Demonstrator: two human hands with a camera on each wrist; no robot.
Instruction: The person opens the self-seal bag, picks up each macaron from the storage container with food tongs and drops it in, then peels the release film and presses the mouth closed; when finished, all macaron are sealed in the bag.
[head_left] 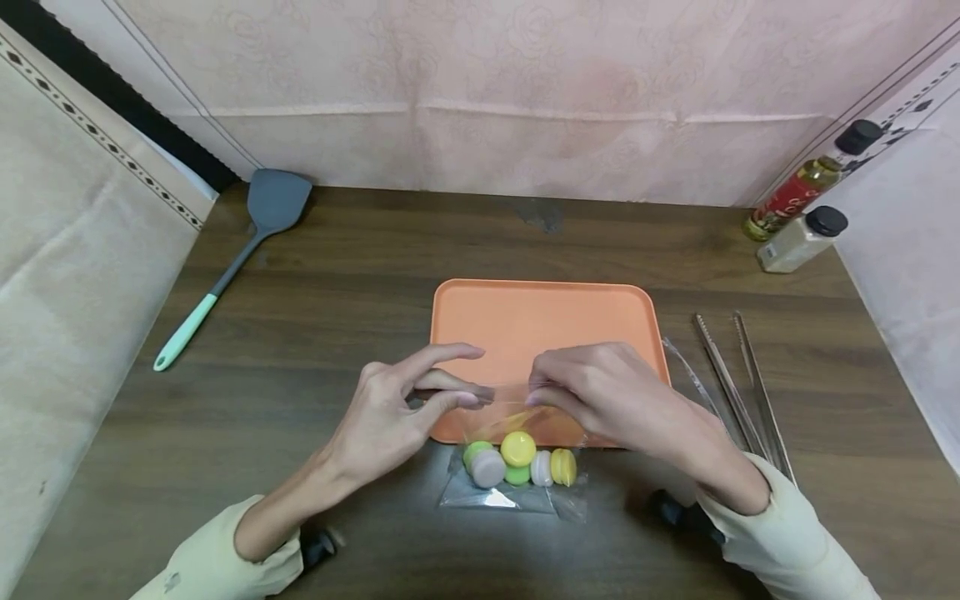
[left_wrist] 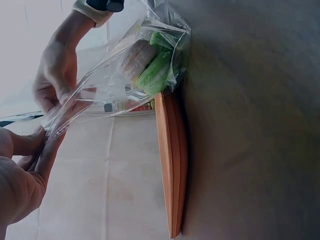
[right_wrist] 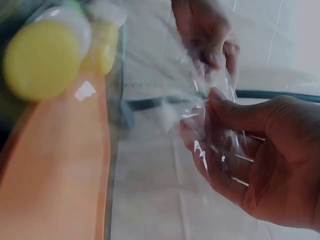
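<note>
A clear plastic bag (head_left: pixel 480 498) stands at the near edge of an orange tray (head_left: pixel 540 321), with several macarons (head_left: pixel 518 449) in yellow, green and greyish white at its bottom. My left hand (head_left: pixel 393 408) pinches the bag's upper edge between thumb and fingers, as the left wrist view shows. Opposite it, my right hand (head_left: pixel 611 390) grips the other part of that edge; in the right wrist view the film bunches between the thumb and curled fingers (right_wrist: pixel 225 175). Film stretches upward from the macarons to both hands. The bag's mouth is hard to make out.
At the left lies a grey spatula (head_left: pixel 277 200) with a mint handle. Metal tongs (head_left: pixel 738 400) lie right of the tray, partly behind my right forearm. A red-labelled bottle (head_left: pixel 791 200) and a black-capped shaker (head_left: pixel 795 243) stand at the back right, near the cloth wall (head_left: pixel 525 83).
</note>
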